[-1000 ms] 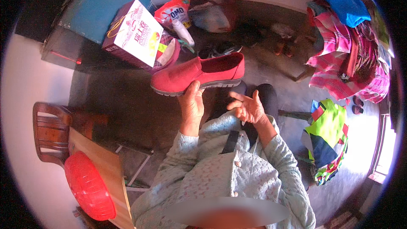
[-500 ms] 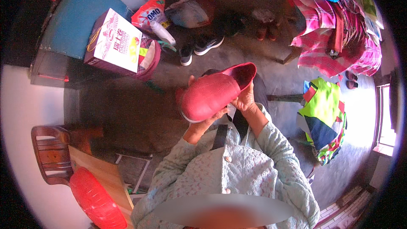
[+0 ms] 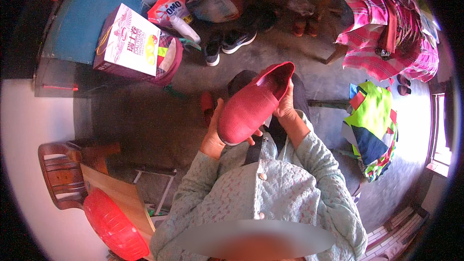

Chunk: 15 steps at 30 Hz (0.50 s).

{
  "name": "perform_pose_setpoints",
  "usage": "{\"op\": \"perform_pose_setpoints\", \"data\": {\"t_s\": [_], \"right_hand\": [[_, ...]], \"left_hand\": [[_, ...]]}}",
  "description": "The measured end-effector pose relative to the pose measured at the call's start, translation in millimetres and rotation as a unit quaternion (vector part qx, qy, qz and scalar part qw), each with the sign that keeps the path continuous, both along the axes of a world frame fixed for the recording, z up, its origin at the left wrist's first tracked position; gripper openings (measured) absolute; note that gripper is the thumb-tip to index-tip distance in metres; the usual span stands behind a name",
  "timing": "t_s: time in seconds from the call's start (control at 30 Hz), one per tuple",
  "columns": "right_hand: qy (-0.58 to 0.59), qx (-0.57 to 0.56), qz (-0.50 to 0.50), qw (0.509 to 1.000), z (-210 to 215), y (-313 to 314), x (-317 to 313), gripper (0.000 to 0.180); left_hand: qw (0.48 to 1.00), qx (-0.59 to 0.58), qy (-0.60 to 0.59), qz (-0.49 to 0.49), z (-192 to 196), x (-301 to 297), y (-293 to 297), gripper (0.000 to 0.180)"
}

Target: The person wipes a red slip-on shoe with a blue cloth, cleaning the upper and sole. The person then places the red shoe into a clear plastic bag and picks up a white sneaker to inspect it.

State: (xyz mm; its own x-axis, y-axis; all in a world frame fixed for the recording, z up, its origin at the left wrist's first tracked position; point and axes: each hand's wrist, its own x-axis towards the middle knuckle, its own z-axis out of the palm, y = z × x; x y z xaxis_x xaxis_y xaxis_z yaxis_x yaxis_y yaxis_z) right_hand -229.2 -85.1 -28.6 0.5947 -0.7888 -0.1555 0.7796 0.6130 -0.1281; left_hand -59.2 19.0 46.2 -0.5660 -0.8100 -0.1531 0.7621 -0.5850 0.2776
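Red shoe [image 3: 249, 108] was held in the air over the dark trousers [image 3: 240, 80], left hand [image 3: 212, 137] gripping under the toe, right hand [image 3: 286, 102] gripping the heel-end side. Good handling probably needed light, even support, opening uncrushed.

We look down from the person's head, through the left of two fisheye lenses worn side by side, facing over the chest [image 3: 287, 188]. That sits closest to us along the lower edge; the left hand [image 3: 211, 137] and right hand [image 3: 286, 102] come mid-view, within arm's reach. Beyond, we take in the floor [image 3: 328, 84]. Our picture stands upright, and the window [image 3: 441, 135] falls near the right rim.
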Motion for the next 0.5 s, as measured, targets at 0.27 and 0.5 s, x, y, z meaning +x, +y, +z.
{"op": "perform_pose_setpoints", "data": {"t_s": [0.27, 0.5], "right_hand": [[-0.042, -0.028, 0.013, 0.999, 16, 3, 5, 0.076], [-0.025, 0.041, 0.039, 0.998, 18, 3, 6, 0.078]], "left_hand": [[0.995, 0.044, -0.086, 0.029, 9, -7, 13, 0.079], [0.994, -0.020, -0.042, 0.102, -5, -2, 10, 0.074]]}}
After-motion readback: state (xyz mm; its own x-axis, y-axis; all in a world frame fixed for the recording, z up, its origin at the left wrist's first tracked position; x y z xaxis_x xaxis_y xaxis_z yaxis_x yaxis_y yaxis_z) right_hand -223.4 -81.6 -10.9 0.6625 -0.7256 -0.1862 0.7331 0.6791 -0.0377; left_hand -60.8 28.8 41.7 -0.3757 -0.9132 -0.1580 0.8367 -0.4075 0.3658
